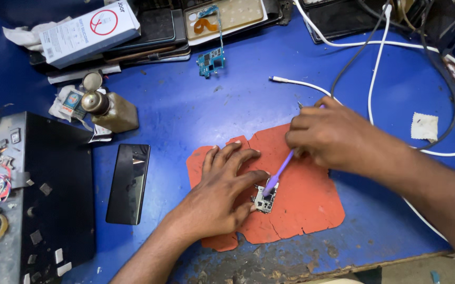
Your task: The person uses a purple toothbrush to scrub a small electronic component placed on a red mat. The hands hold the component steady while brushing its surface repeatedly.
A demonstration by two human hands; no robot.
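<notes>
On the red mat [301,205], left hand [222,194] lies spread, pinning a circuit board [264,200]; right hand [327,134] pinches a purple brush [277,173].

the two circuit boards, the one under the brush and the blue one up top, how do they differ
The small circuit board is pale grey; the blue circuit board is blue. The small one lies on the orange mat, pinned by the left hand and touched by the purple brush in the right hand; the blue one lies untouched on the bare blue table. Both lie flat.
</notes>
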